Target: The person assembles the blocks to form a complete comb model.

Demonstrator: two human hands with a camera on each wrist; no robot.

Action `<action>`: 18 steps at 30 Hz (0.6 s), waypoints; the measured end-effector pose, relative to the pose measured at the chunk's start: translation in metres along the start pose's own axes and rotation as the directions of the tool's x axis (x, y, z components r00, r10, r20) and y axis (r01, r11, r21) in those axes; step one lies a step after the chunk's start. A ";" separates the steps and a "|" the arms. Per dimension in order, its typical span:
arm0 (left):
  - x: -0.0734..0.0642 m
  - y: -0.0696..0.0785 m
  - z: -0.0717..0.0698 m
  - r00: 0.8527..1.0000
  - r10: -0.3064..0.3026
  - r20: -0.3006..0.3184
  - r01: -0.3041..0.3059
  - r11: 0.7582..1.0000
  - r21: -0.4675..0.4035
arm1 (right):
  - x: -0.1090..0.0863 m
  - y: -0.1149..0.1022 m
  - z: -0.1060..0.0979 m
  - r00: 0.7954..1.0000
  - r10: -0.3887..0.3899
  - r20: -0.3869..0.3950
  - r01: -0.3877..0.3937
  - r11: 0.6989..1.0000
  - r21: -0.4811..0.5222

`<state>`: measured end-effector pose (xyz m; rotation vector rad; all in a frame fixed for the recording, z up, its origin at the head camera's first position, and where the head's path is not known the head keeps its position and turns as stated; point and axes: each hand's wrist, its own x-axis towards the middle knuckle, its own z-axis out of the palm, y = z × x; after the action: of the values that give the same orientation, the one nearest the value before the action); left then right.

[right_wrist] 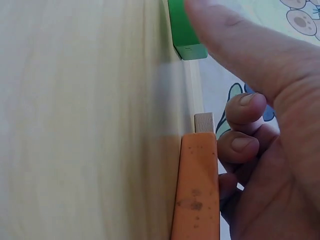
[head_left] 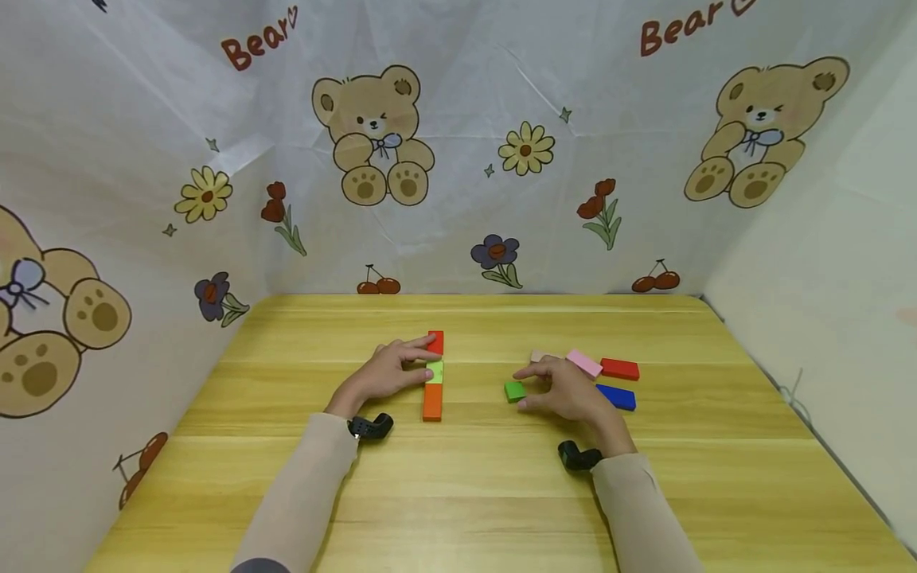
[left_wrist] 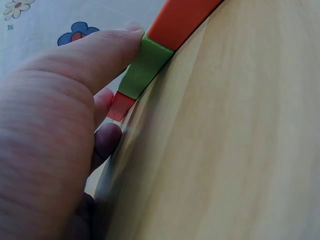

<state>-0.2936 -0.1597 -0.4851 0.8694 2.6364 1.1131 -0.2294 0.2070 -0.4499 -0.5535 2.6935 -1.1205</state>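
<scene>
A column of three blocks stands left of centre in the head view: red (head_left: 438,344) farthest, light green (head_left: 435,372) in the middle, orange-red (head_left: 432,403) nearest. From its left side my left hand (head_left: 387,370) rests fingertips on it, thumb on the light green block (left_wrist: 147,67) and fingers by the red block (left_wrist: 121,106). My right hand (head_left: 566,390) holds a green block (head_left: 514,391) between thumb and forefinger. In the right wrist view the thumb lies along that green block (right_wrist: 186,30), the forefinger hidden. Beneath this hand lies an orange block (right_wrist: 197,187).
Around the right hand lie a pink block (head_left: 584,364), a red block (head_left: 619,368), a blue block (head_left: 617,397) and a plain wood block (head_left: 537,356), partly covered. The wooden table (head_left: 473,493) meets a bear-print cloth (head_left: 458,199) at its back edge.
</scene>
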 end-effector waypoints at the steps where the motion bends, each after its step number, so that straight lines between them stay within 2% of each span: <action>1: 0.000 0.000 0.000 1.000 -0.001 0.000 0.001 1.000 -0.004 | 0.000 0.000 0.000 1.000 0.001 0.001 -0.001 1.000 -0.001; 18: 0.000 0.000 -0.001 1.000 -0.005 0.001 0.005 1.000 0.002 | 0.003 0.000 0.003 1.000 -0.002 -0.026 0.000 0.998 -0.060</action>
<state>-0.2943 -0.1599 -0.4846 0.8632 2.6380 1.1094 -0.2312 0.2043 -0.4521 -0.5533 2.7571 -1.0567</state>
